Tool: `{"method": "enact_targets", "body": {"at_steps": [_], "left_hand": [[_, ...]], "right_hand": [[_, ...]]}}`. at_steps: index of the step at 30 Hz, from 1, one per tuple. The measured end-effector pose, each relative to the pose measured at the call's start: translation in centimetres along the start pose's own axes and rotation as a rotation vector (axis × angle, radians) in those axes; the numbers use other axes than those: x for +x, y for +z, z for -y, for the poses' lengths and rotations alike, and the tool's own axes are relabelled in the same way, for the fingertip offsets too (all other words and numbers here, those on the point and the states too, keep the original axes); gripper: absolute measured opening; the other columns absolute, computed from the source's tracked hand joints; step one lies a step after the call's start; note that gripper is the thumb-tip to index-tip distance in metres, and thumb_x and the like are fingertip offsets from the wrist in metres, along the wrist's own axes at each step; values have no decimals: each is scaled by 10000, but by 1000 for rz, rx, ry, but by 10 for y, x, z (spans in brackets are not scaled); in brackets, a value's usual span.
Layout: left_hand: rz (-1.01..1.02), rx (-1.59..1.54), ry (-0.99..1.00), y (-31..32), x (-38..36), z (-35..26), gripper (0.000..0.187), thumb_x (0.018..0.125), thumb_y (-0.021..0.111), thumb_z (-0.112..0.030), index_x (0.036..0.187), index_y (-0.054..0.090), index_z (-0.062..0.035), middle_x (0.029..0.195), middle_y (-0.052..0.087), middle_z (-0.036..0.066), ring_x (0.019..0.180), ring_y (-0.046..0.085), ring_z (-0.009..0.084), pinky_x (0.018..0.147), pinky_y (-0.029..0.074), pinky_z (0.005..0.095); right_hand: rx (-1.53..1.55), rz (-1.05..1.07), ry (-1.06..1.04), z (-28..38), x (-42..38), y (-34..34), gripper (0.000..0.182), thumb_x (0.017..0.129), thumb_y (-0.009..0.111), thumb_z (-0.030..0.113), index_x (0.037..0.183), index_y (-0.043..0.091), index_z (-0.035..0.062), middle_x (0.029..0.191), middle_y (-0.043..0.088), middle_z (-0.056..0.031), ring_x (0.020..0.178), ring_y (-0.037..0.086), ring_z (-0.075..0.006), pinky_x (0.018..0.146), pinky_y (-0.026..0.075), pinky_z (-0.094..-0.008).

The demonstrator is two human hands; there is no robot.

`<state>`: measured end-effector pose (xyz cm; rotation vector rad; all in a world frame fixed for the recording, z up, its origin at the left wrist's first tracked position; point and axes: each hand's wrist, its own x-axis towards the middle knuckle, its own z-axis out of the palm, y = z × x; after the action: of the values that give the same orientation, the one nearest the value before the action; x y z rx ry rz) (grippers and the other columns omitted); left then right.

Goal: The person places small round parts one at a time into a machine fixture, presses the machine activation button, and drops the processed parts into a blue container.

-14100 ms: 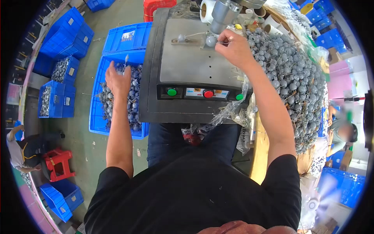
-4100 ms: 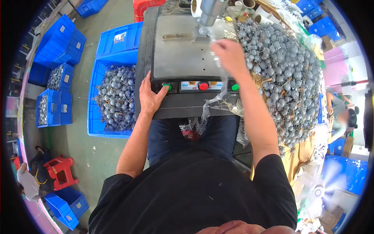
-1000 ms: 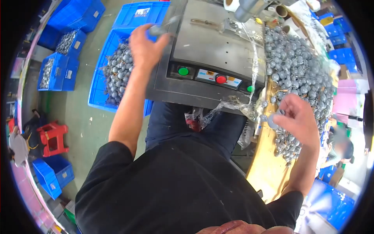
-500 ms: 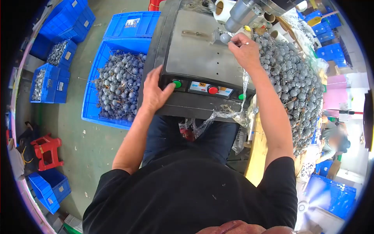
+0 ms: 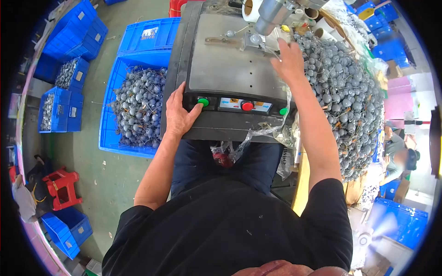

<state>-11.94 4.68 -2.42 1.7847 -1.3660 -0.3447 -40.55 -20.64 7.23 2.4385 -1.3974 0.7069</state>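
Observation:
My left hand [image 5: 179, 115] lies on the front left corner of a grey metal machine [image 5: 225, 69], fingers stretched out and the thumb on a green button [image 5: 202, 102]. On the machine's top, a clear round ball [image 5: 255, 39] sits at a small metal block [image 5: 248, 44]. A second small ball [image 5: 230, 33] with a thin wire lies just left of it. My right hand [image 5: 290, 63] is right of the block, its fingers and thumb apart. Thin pale strands show near its thumb. Above the block hangs a metal machine head [image 5: 271, 17].
A heap of grey balls with wires [image 5: 345, 87] covers the right-hand table. More fill a blue crate [image 5: 105, 133] on the left. A red button [image 5: 247, 106] is on the front panel. Clear plastic film [image 5: 251, 135] hangs there. Another person [image 5: 399, 158] is at far right.
My right hand has left the ball and opened, moving slightly right. The ball now stays at the block, with another beside it. My left thumb has come onto the green button.

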Motion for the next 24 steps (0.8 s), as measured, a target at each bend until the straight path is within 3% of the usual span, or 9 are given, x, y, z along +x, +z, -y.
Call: {"method": "enact_targets", "body": {"at_steps": [2,6,7,10,12,15,19,22,24], "left_hand": [[2,4,-6,1,-1,-1,847,791,823,-335,1509,467,-61,1398,576,213,1310,511,417,1127,399,491],[-7,5,-8,2,-1,-2,850,784,825,-330,1504,469,-53,1387,583,209,1303,518,411,1122,405,487],[-10,3,-5,3,-1,-2,849,783,825,-328,1503,470,-51,1383,585,208,1300,520,409,1121,406,485],[-15,0,-7,4,-1,-2,850,779,829,-321,1498,472,-43,1361,591,210,1275,540,403,1107,422,481],[-16,-8,7,5,-1,-1,857,772,834,-319,1496,472,-39,1347,594,214,1257,554,401,1092,434,477],[-25,-2,34,3,0,-1,866,759,850,-313,1488,480,-28,1324,600,222,1227,577,396,1069,455,468],[-105,-57,72,14,-1,2,836,756,893,-296,1429,528,41,1269,623,237,1171,617,367,1033,485,424],[-87,-132,93,21,-3,7,779,800,883,-235,1424,525,64,1291,623,210,1182,614,313,1054,470,398],[-44,-145,92,23,-2,19,798,824,867,-244,1443,492,93,1313,609,232,1200,603,332,1062,460,406]], "right_hand": [[16,204,128,-30,-20,4,551,830,703,266,1337,610,70,1084,742,-197,970,701,-399,890,546,-502],[488,254,386,-23,-20,-42,363,855,688,312,1042,737,4,889,743,-194,839,711,-340,804,544,-432],[606,172,482,5,-20,-64,341,864,681,329,920,751,-1,821,732,-186,777,698,-322,760,534,-407],[683,153,298,57,-27,-62,341,898,677,338,964,762,14,836,745,-152,774,713,-278,739,530,-401],[536,205,164,92,-40,-47,328,907,662,331,972,763,25,859,750,-140,784,716,-277,743,535,-404],[623,378,82,111,-64,-28,293,918,676,287,1004,761,19,835,743,-129,761,706,-246,737,541,-375],[940,319,367,97,-119,-46,280,928,722,241,1047,754,-11,808,733,-68,730,653,-126,699,529,-309],[878,185,719,52,-160,-53,320,900,761,302,995,760,-3,820,739,-61,739,652,-121,685,516,-306],[868,88,825,29,-188,-34,332,892,769,322,955,761,-4,812,736,-64,746,653,-129,693,510,-306]]}}
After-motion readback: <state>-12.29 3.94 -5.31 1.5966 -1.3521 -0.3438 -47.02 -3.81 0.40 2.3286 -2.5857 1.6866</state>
